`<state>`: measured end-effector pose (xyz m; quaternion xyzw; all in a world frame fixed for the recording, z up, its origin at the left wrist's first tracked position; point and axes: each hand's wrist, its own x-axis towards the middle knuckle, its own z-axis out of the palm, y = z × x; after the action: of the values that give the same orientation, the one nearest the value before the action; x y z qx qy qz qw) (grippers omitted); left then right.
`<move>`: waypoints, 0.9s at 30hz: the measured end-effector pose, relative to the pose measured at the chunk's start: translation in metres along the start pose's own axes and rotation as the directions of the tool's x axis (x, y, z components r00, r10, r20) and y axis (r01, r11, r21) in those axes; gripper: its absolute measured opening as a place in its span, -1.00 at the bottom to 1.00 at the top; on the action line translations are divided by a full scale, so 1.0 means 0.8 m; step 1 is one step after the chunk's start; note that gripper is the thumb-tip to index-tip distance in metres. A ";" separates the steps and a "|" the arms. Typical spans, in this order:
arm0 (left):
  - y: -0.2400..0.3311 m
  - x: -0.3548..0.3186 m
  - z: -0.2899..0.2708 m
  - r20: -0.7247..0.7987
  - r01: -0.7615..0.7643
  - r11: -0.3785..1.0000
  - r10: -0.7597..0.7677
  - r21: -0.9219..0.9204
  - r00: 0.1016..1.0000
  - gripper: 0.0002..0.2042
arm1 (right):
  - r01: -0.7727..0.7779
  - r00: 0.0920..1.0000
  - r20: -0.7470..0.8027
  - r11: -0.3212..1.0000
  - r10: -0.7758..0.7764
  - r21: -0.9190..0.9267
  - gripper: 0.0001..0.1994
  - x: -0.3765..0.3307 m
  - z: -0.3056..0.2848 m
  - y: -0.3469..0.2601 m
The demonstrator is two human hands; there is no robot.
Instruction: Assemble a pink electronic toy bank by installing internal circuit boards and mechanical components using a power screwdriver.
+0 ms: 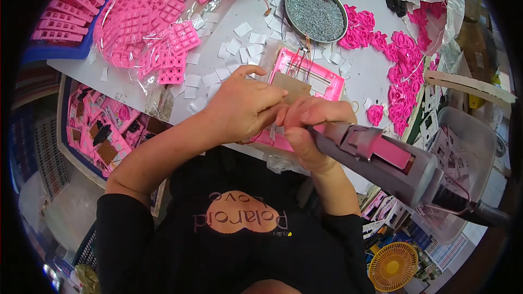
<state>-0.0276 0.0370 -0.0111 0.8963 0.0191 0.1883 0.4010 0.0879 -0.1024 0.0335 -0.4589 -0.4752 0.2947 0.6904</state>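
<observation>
A pink plastic housing (326, 78) lies on the table in front of me, with a brown circuit board (291, 85) and thin wires in it. My right hand (310, 130) is wrapped round the front end of a grey electric screwdriver (381, 170) with pink tape on its body. The tool slants down from the right, its tip hidden by my hands. Over the near left part of the housing, my left hand (239, 106) meets the right one, fingers bent and pressed together. What they pinch, if anything, is hidden.
A round metal bowl of small screws (316, 13) stands behind the housing. White paper squares (242, 29) are scattered leftward. Bagged pink keypads (136, 27) lie far left, loose pink rings (400, 76) right. A crate of pink assemblies (109, 125) and a clear bin (474, 152) flank the table.
</observation>
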 end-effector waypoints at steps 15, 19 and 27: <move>0.029 0.000 -0.003 -0.014 -0.010 0.998 0.009 -0.065 1.000 -0.87 | 0.082 0.995 -0.064 0.977 -0.071 0.199 -0.57 0.021 -0.014 -0.039; 0.030 0.008 -0.001 -0.031 -0.039 0.999 0.039 -0.013 0.999 -0.83 | 0.099 0.994 -0.056 0.983 -0.091 0.155 -0.55 0.018 -0.022 -0.040; -0.052 0.180 -0.043 0.034 0.021 0.956 -0.033 0.293 0.999 -0.81 | -0.143 0.990 0.003 0.990 0.143 0.002 -0.25 0.061 -0.086 -0.092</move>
<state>0.0992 0.1161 0.0259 0.9489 0.0513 0.1606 0.2668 0.1680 -0.1156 0.1109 -0.4907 -0.4415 0.3448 0.6674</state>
